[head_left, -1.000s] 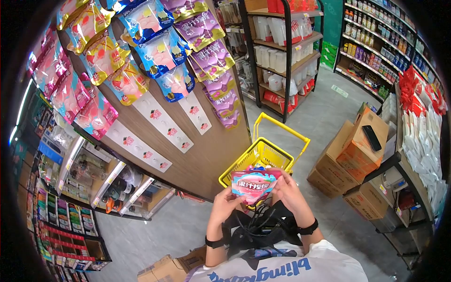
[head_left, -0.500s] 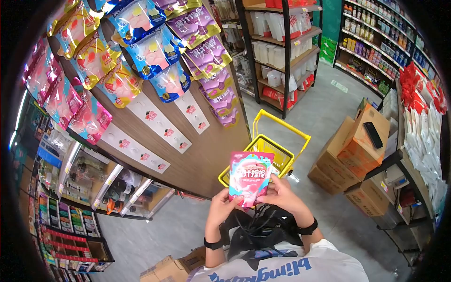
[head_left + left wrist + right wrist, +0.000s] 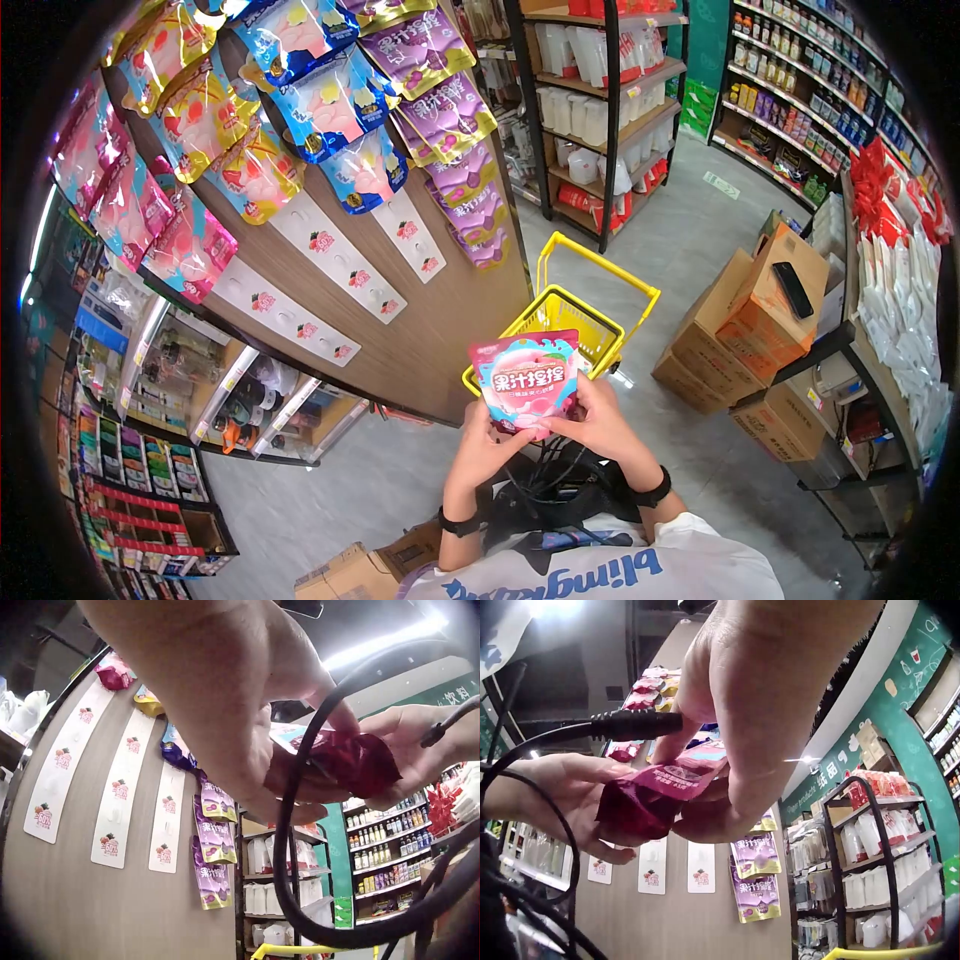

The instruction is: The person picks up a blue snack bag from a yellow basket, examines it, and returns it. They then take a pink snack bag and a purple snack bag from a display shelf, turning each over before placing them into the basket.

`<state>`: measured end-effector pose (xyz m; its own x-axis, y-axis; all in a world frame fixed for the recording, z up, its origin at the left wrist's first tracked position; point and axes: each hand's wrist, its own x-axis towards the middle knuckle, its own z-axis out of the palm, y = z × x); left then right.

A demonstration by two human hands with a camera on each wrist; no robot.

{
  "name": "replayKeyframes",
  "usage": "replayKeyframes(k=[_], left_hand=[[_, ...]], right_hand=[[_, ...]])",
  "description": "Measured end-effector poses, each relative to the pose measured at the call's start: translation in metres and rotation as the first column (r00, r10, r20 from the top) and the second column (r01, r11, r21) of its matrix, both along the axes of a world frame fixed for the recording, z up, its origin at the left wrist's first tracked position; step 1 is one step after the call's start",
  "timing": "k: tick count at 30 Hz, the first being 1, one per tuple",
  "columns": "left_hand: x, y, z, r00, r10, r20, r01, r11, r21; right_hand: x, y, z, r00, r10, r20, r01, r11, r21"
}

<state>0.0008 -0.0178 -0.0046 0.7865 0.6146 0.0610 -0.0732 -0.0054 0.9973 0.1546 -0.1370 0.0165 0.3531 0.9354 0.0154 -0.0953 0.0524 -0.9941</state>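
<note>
The pink fruit-candy pouch [image 3: 530, 385] is held in mid-air, printed face up, hiding part of the near rim of the yellow shopping basket [image 3: 568, 314]. The left hand [image 3: 476, 445] pinches its lower left corner; the right hand [image 3: 602, 424] grips the lower right, thumb along the bottom edge. For steady reading, both thumbs should stay low, off the lettering, with a light squeeze so the film doesn't crease or glare. Beyond, purple pouches [image 3: 447, 112] hang along the right edge of the wooden display panel [image 3: 455, 335]. Compared with half a second ago, the pouch's top left corner has dipped and its face looks shorter.
</note>
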Motion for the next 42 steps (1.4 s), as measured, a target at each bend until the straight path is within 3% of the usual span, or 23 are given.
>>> replayKeyframes(k=[4, 7, 13, 16, 19, 22, 25, 28, 31, 34, 37, 40, 42], left_hand=[[0.002, -0.004, 0.013, 0.999, 0.032, 0.031, -0.031, 0.999, -0.037], [0.001, -0.001, 0.005, 0.998, 0.056, 0.034, -0.059, 0.994, 0.088], [0.005, -0.01, 0.023, 0.997, 0.027, 0.077, -0.024, 0.999, -0.048], [0.006, -0.011, 0.019, 0.995, 0.034, 0.089, -0.032, 0.999, -0.023], [0.0, -0.005, 0.013, 0.998, -0.054, -0.042, 0.056, 0.998, 0.036], [0.0, -0.003, 0.006, 0.998, -0.052, -0.036, 0.055, 0.993, 0.105], [-0.001, -0.005, 0.012, 0.997, -0.069, -0.027, 0.07, 0.997, 0.03], [-0.004, -0.006, 0.016, 0.995, -0.096, 0.007, 0.095, 0.995, 0.019], [0.0, -0.012, 0.023, 0.995, 0.011, 0.095, -0.016, 0.999, 0.045], [-0.005, -0.007, 0.02, 1.0, 0.001, -0.019, -0.002, 0.999, -0.035], [-0.005, -0.009, 0.024, 0.999, 0.03, -0.037, -0.03, 0.999, -0.012], [-0.006, -0.01, 0.031, 0.999, 0.006, -0.05, -0.006, 1.0, -0.001], [-0.006, -0.007, 0.023, 0.998, -0.033, -0.044, 0.038, 0.992, 0.121]], right_hand=[[-0.002, 0.001, -0.005, 0.995, -0.025, 0.093, 0.018, 0.997, 0.079], [-0.003, 0.001, -0.014, 0.999, 0.007, 0.035, -0.01, 0.997, 0.074], [-0.004, -0.005, 0.002, 0.991, -0.054, 0.123, 0.049, 0.998, 0.044], [-0.004, -0.008, 0.003, 0.998, -0.031, 0.06, 0.032, 0.999, -0.017], [-0.008, -0.006, -0.004, 0.983, -0.144, 0.114, 0.136, 0.988, 0.076], [-0.01, -0.007, 0.003, 0.97, -0.176, 0.169, 0.165, 0.983, 0.079], [-0.011, -0.007, 0.0, 0.945, -0.225, 0.239, 0.203, 0.973, 0.113], [-0.008, -0.015, 0.02, 0.953, -0.062, 0.298, 0.071, 0.997, -0.021], [-0.011, -0.017, 0.032, 0.986, -0.052, 0.16, 0.061, 0.997, -0.053], [-0.008, -0.016, 0.02, 0.966, -0.043, 0.253, 0.068, 0.994, -0.091], [-0.009, -0.017, 0.022, 0.949, -0.061, 0.308, 0.106, 0.985, -0.133], [-0.01, -0.016, 0.013, 0.995, -0.059, 0.081, 0.055, 0.997, 0.052], [-0.012, -0.014, 0.008, 0.994, -0.083, 0.068, 0.079, 0.995, 0.06]])
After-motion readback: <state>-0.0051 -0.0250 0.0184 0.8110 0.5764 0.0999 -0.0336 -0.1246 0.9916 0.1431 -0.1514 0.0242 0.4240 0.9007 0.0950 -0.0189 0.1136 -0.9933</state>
